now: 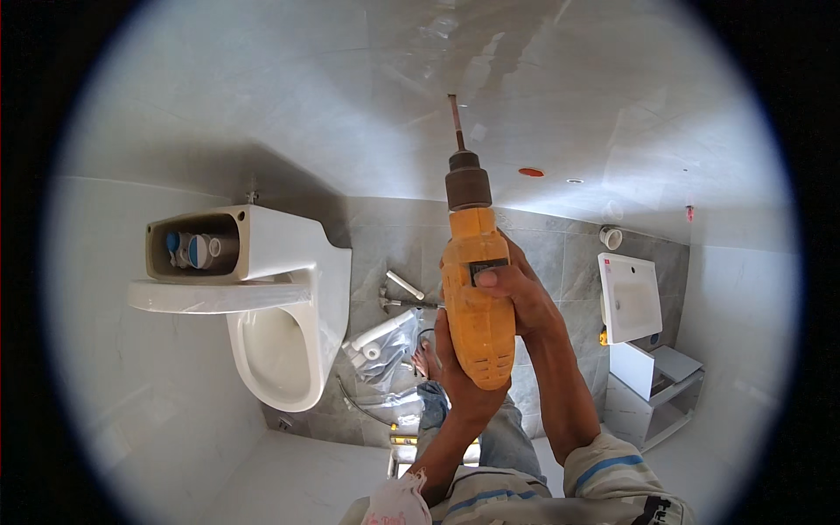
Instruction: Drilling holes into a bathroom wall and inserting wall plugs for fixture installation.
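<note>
A yellow power drill [479, 297] with a dark chuck points away from me at the glossy grey wall [560, 105]. The tip of its thin bit [457, 122] meets the wall at a small dark spot; how deep it sits I cannot tell. My right hand [529, 297] wraps the drill's right side, its thumb lying across the body near a dark label. From below and to the left, my left hand [468, 385] closes round the drill. Its fingers are mostly hidden by the casing, as are the grip and trigger.
A white toilet [328, 289] stands at left, its tank open with parts inside. On the tiled floor lie a hammer [398, 303], white pipe in clear plastic [376, 346] and a hose [354, 402]. At right are a white basin [632, 297] and cabinet [652, 398]. An orange-red round spot [531, 172] marks the wall.
</note>
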A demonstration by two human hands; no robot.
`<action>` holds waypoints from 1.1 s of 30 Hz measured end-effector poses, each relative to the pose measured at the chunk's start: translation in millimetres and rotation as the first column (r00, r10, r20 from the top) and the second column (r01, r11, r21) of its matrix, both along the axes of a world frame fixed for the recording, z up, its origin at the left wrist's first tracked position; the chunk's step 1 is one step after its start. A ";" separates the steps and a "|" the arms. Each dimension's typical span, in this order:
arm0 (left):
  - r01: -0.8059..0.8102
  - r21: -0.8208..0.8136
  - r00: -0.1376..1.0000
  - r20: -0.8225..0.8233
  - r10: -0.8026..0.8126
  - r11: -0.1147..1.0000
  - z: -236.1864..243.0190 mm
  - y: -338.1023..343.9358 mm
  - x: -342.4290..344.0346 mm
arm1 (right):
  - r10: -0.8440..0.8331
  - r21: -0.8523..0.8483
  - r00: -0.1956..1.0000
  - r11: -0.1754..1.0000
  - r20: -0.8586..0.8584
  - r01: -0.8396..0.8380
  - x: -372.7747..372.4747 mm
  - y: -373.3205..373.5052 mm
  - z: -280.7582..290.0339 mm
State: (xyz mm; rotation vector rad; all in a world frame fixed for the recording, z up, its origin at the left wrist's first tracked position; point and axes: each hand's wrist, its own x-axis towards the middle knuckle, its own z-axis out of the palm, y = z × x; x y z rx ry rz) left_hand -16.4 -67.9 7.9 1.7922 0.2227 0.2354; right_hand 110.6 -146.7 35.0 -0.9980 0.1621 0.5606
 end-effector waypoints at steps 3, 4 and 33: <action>-0.039 -0.077 0.999 -0.002 0.039 0.996 2.4 -10.7 -3.0 | 0.039 0.004 0.997 0.999 -0.070 -0.039 3.5 -6.3 8.8; -0.042 -0.122 0.999 0.009 0.044 0.992 3.6 -13.8 -2.3 | 0.041 -0.009 0.997 0.999 -0.058 -0.042 4.3 -7.7 9.5; -0.091 -0.120 0.994 0.051 0.098 0.989 9.1 -34.5 12.9 | 0.146 -0.111 0.985 0.982 -0.094 -0.156 20.4 -23.5 17.9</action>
